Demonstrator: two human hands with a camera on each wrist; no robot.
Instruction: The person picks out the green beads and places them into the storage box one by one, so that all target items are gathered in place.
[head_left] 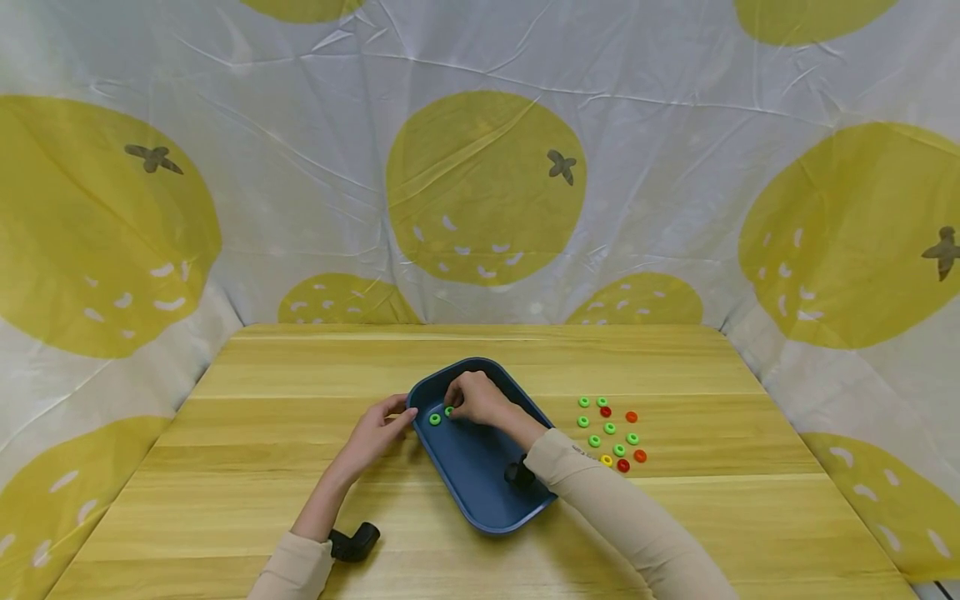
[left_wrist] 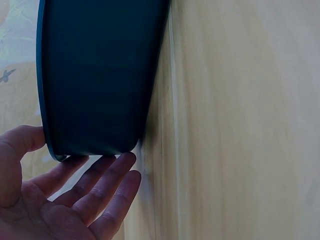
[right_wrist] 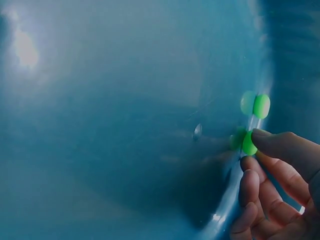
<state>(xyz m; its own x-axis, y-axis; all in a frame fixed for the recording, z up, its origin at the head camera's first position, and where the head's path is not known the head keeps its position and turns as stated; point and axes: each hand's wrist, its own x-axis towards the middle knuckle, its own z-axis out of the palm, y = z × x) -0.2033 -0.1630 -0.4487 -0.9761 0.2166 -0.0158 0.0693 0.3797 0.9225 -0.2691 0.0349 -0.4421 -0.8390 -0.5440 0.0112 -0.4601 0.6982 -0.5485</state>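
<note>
Barely parted, right grip (head_left: 480, 398) pinches a green ring (right_wrist: 249, 144).

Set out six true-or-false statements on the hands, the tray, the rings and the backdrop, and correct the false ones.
1. The left hand touches the blue tray. True.
2. The right hand pinches a red ring. False: it pinches a green ring.
3. A second green ring is inside the tray. True.
4. Every ring on the table is green. False: a yellow ring and several red or orange rings lie there too.
5. In the head view, the loose rings lie left of the tray. False: they lie to its right.
6. The cloth behind the table bears large yellow shapes. True.
</note>
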